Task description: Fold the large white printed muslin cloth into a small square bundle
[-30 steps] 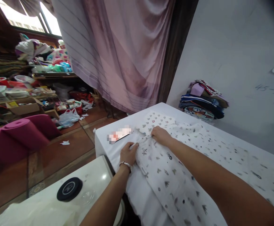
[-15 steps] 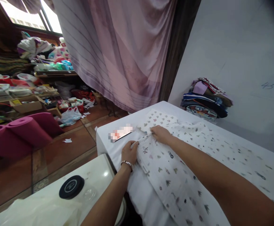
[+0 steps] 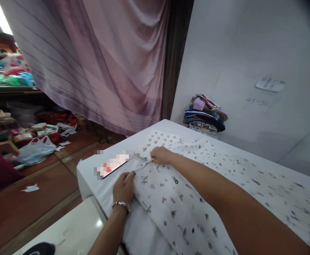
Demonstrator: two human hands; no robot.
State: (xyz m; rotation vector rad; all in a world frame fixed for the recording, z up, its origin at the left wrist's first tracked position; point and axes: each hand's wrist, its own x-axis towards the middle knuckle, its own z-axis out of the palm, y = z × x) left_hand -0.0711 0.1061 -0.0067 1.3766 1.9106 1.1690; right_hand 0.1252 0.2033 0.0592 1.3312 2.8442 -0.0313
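A white cloth printed with small grey and coloured motifs [image 3: 181, 205] lies spread over a white-covered table [image 3: 101, 193]. My left hand [image 3: 123, 189], with a bracelet at the wrist, pinches its near left corner. Farther along the same edge, my right hand [image 3: 161, 156] is closed on the cloth. Between the two hands the edge runs taut in a narrow fold. Beyond it lies another part of the printed fabric [image 3: 157, 139]. To the left of the hands, a flat pinkish object [image 3: 116, 164] rests on the table; its surface is pixelated.
A stack of folded clothes [image 3: 205, 115] stands by the wall beyond the table. A pinkish curtain [image 3: 117, 63] hangs behind. A pale glossy surface [image 3: 77, 226] with a dark round object [image 3: 39, 249] is at lower left. Plastic bags [image 3: 36, 150] and clutter lie on the floor.
The view has swung right, so everything sits further left and a paper on the wall shows. Both hands keep their hold on the cloth's edge.
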